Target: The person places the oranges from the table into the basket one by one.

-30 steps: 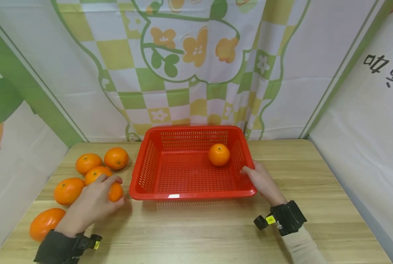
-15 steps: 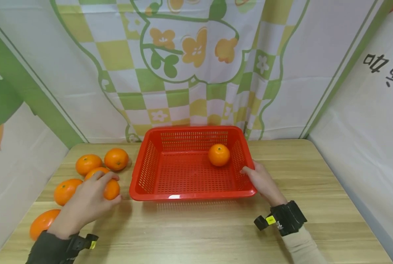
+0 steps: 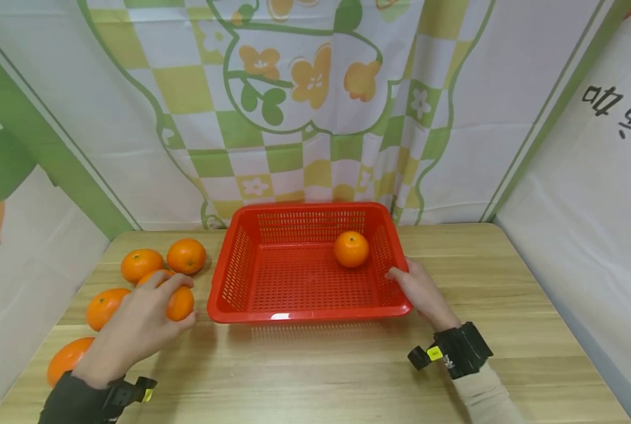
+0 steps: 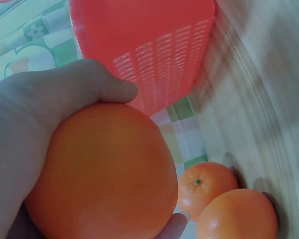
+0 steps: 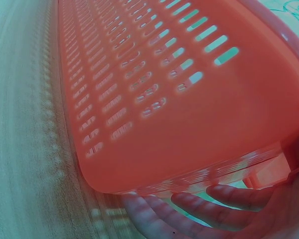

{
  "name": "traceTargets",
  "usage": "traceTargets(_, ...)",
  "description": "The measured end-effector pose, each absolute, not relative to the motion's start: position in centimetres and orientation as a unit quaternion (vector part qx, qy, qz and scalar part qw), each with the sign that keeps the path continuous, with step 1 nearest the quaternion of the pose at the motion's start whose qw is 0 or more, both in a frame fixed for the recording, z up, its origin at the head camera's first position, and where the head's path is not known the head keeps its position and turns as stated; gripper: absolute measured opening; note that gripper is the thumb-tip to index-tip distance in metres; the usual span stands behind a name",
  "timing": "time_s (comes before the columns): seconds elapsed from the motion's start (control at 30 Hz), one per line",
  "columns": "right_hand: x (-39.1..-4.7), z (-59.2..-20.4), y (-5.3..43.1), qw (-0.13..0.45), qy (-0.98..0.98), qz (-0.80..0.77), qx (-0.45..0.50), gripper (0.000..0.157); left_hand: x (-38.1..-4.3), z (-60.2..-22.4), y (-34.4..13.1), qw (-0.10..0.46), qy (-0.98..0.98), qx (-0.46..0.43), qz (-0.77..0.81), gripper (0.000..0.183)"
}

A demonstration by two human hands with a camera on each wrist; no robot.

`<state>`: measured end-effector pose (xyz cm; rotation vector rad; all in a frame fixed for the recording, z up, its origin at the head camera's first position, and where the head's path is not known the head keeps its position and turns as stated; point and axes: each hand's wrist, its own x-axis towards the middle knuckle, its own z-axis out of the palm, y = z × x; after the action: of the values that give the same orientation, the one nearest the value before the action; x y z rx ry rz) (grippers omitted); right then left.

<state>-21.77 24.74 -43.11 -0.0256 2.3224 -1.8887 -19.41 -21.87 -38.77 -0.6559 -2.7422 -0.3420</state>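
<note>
My left hand (image 3: 135, 330) grips an orange (image 3: 181, 304) close over the left part of the table, between the other oranges and the basket. In the left wrist view, the thumb and a fingertip curve around this orange (image 4: 104, 174), which fills much of the picture. A red plastic basket (image 3: 315, 313) with slotted walls stands at the middle of the table. Inside it, toward the right wall, sits a single orange (image 3: 351, 249). With the thumb over the rim, my right hand (image 3: 425, 296) holds the basket's right side. Its fingers (image 5: 194, 205) curl against the outside wall in the right wrist view.
Several more oranges lie on the left of the wooden table (image 3: 321, 371), such as one at the back (image 3: 186, 256) and one near the front (image 3: 69, 360). One is partly covered by my left hand. A patterned curtain (image 3: 315, 147) hangs behind the table.
My left hand has shifted slightly left with the orange in its grip. My right hand and the basket have stayed in place.
</note>
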Motion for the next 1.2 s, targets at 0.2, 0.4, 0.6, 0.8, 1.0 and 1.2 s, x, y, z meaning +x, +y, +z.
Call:
traceTargets(0.2,-21.8,-43.0,24.7,0.073,0.777,-0.625,-0.005,0.041,-19.3,-38.4,-21.5,0.158,-0.949,-0.244,-0.124,0.043)
traceTargets(0.4,-21.8,-43.1,24.8,0.073,0.779,-0.623,-0.001,0.041,-19.3,-38.1,-20.6,0.164,-0.941,-0.266,-0.128,0.044)
traceTargets(0.6,-21.8,-43.2,24.7,0.072,0.778,-0.624,-0.005,0.042,-19.3,-37.7,-20.2,0.151,-0.945,-0.268,-0.114,0.045)
traceTargets(0.8,-21.8,-43.1,24.7,0.069,0.782,-0.619,-0.002,0.041,-19.2,-37.2,-20.2,0.163,-0.943,-0.269,-0.107,0.045)
traceTargets(1.0,-21.9,-43.2,24.8,0.07,0.78,-0.622,-0.003,0.042,-19.3,-36.5,-20.1,0.185,-0.937,-0.277,-0.108,0.045)
traceTargets(1.2,-21.8,-43.1,24.7,0.071,0.783,-0.618,0.0,0.041,-19.3,-36.0,-19.7,0.177,-0.937,-0.279,-0.114,0.048)
